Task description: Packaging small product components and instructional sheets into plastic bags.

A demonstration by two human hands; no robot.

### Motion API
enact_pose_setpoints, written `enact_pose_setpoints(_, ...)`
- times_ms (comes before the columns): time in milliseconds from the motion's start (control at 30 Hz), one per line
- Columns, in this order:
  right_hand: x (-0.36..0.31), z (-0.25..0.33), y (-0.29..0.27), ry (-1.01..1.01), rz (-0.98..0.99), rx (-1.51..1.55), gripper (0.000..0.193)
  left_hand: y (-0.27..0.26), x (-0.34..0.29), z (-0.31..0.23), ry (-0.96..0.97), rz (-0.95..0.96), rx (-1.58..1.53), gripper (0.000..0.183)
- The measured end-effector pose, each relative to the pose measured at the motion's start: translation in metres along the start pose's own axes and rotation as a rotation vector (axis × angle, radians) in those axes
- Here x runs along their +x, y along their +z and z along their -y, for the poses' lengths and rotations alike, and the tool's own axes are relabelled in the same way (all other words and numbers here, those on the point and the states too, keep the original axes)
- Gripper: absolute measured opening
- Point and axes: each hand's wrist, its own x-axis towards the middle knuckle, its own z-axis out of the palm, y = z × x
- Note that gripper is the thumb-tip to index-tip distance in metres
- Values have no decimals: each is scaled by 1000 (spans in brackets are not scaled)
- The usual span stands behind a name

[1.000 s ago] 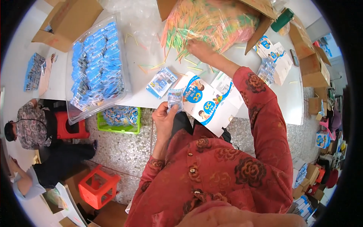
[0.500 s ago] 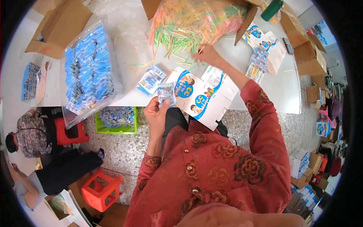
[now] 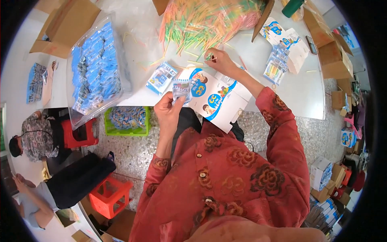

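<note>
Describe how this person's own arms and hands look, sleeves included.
Both arms wear red sleeves patterned with dark brown flowers, matching the red shirt. They stop short of the wrists. The left hand and right hand are bare: no gloves or cables show.

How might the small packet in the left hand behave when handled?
The packet is probably light: the left hand holds it in a pinch. Its wrinkled film would likely flex, and its glossy surface might slip.

Held packet (image 3: 182, 88): glossy, crinkled plastic film. Tray (image 3: 125, 86): clear, shiny plastic. Printed sheet (image 3: 221, 114): smooth card. Carton (image 3: 68, 28): matt cardboard. Thin sticks (image 3: 177, 34): seemingly smooth plastic.
</note>
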Motion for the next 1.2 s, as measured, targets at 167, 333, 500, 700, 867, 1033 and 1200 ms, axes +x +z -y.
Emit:
enact_pose_setpoints(167, -14, 0, 0, -204, -26, -66, 21, 5, 2, -3, 20, 1, -20, 9)
enact_pose_setpoints(333, -9, -4, -9, 188, -135, 131, 14, 2, 2, 2, 61, 9, 10, 9)
enact_pose_setpoints(500, -9, -15, -5, -51, -95, -10, 28, 8, 1, 3, 16, 29, 4, 9)
enact_pose_setpoints(700, -2, -2, -15, 165, -198, -69, 31, 11, 2, 2, 9, 40, -15, 11)
enact_pose_setpoints(867, -1, -8, -23, 317, -132, -27, 37, 11, 5, 4, 7, 60, -11, 11)
enact_pose_setpoints(1033, -2, 28, -25, 206, -179, 32, 30, 14, 6, 1, -19, 55, 25, 11)
enact_pose_setpoints(1200, -4, 90, -57, 161, 6, 439, 22, 18, 11, 7, -38, 40, 96, 10)
